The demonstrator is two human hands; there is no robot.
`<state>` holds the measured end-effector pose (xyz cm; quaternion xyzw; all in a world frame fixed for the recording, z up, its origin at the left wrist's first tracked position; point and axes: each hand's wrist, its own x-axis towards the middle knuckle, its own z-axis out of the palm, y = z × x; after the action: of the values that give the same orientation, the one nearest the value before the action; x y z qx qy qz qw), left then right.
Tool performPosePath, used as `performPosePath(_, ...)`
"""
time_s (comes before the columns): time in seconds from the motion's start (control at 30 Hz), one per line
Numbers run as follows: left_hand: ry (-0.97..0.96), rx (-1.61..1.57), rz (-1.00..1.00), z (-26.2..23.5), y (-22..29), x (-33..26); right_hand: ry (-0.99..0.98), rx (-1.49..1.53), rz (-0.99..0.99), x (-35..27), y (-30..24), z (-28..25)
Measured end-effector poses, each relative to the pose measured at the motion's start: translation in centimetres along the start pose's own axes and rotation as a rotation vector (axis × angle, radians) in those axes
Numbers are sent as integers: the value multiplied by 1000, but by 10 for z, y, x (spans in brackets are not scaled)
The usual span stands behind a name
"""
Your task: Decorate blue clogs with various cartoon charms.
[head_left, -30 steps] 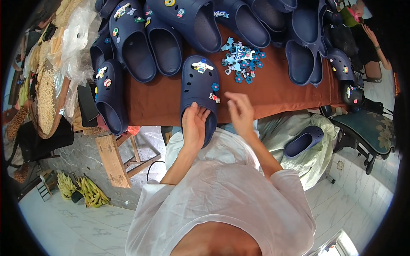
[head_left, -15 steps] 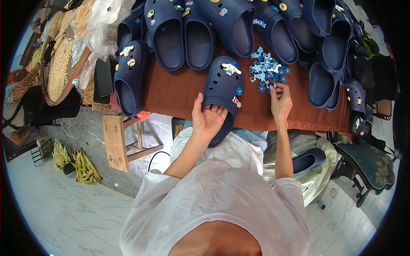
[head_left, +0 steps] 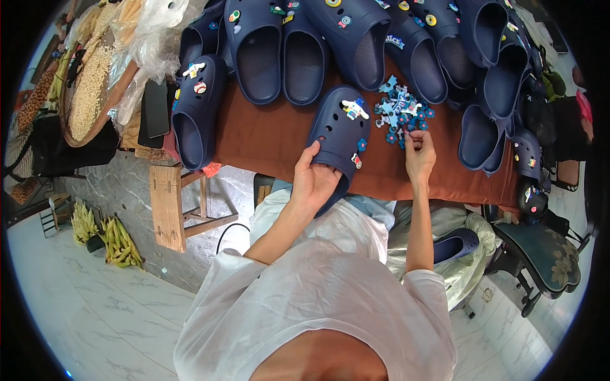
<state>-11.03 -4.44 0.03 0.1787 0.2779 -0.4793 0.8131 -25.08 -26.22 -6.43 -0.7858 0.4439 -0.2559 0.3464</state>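
While the left hand clamps the heel end of a navy clog, thumb on the inner rim and fingers wrapped under the near edge, the shoe lies toe-away on the brown table cover, its heel sticking out past the table's near edge over the person's lap. Clog already carries charms: a white cartoon-figure charm near the toe, a small blue flower charm and a red-white one down its right side. Right hand sits just right of the clog, fingers pinched narrow at the near edge of a pile of blue charms; cannot tell if a charm is actually between the fingertips, too small. Pile lies on the cover between the clog's toe and the shoes to the right. More navy clogs in a row across the far side of the table, many with coloured charms; another clog lies apart at the left edge with two charms on its toe, and a cluster of clogs is stacked at the right. Left of the table: a round tray of pale grains, clear plastic bags, a dark phone. A wooden stool stands below the table's left corner, bananas on the marble floor, a dark chair with floral cushion at right. Person wears a white T-shirt.
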Motion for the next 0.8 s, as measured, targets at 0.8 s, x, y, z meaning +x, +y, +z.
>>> performPosePath(0.8,-173,404,189,-2,-26,-10,-529,737,144,-35,-117,13)
